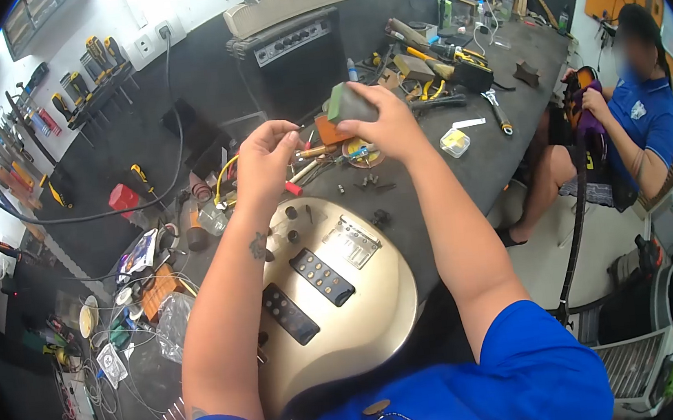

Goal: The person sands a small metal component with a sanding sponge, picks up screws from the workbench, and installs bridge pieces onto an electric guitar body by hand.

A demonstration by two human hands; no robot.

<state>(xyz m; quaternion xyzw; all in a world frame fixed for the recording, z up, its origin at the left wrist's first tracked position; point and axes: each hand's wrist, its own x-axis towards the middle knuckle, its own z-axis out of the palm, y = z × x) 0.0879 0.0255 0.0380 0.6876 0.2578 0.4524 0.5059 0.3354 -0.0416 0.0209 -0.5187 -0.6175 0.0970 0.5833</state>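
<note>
My right hand (pixel 389 122) is closed around a block (pixel 352 105) with a green side and a dark grey face, held up above the bench. To its left, my left hand (pixel 267 161) pinches thumb against fingers; a tiny dark thing (pixel 301 127) shows at the fingertips, too small to name. Below both hands lies a gold electric guitar (pixel 380 308), face up, with two black pickups (pixel 323 277), a metal bridge (pixel 350 242) and dark knobs (pixel 293 237). Part of it is hidden behind my left forearm. Small metal parts (pixel 368 181) lie beyond its upper edge.
An amplifier (pixel 295 50) stands at the back. Tools and a wrench (pixel 498 113) lie on the dark bench (pixel 464 172), near a small clear box (pixel 455 142). Screwdrivers (pixel 95 59) hang on the left wall. Another person (pixel 638 117) in blue sits at right, holding something purple.
</note>
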